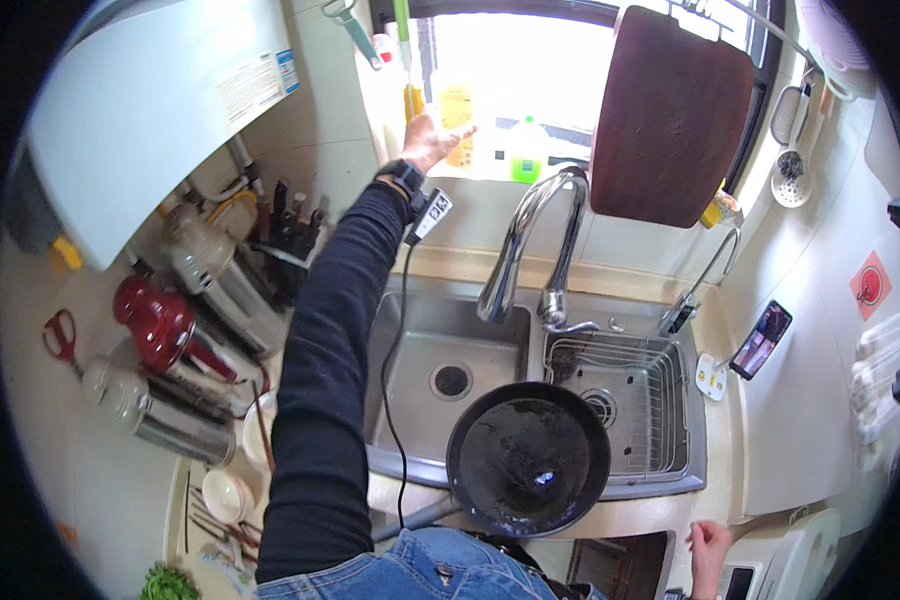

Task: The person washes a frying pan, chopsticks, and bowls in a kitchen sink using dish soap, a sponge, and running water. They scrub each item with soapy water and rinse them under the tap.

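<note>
My left hand (430, 142) reaches far forward to the windowsill, its thumb or finger stretched out to the right. It is beside an upright green-and-yellow handle (406, 60) and a bottle of yellowish liquid (457, 115); no grip on either can be made out. A bottle of green liquid (527, 150) stands further right. My right hand (708, 546) hangs at the lower right, fingers curled, with nothing visible in it. A black frying pan (528, 455) lies across the front edge of the double sink (395, 400), wet inside, its handle toward the left.
A chrome faucet (515, 240) arches over the sink, and a wire rack (660, 430) sits in the right basin. A brown cutting board (670, 120) hangs before the window. Canisters (195, 420) and bowls (228, 497) line the left side. A phone (761, 340) leans at the right wall.
</note>
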